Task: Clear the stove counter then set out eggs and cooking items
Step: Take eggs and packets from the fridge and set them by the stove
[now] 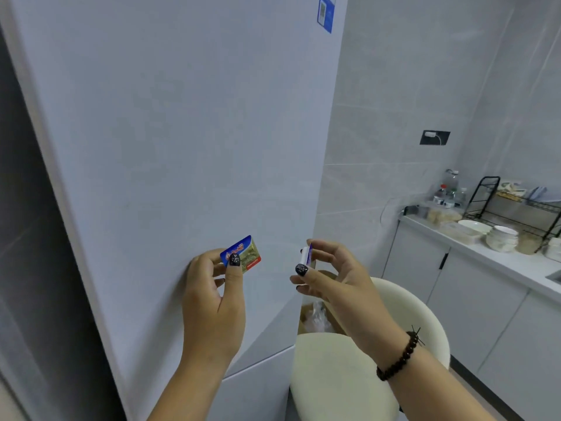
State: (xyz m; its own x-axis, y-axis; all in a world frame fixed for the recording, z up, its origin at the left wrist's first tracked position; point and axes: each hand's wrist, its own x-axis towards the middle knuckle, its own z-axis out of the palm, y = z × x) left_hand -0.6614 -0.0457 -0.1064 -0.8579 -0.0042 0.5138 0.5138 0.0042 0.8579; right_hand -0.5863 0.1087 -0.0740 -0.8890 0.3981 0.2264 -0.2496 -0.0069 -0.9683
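Observation:
My left hand pinches a small butter packet with a blue, green and red label, face towards me, in front of the white fridge door. My right hand pinches a second small butter packet seen edge-on, white and blue, between thumb and fingers. Both hands are raised at about the same height, a short gap apart. A dark bead bracelet sits on my right wrist.
A cream round chair stands below my right arm, with a cardboard box behind it. At the right, a white counter carries stacked bowls, a black dish rack and bottles. A wall socket is above.

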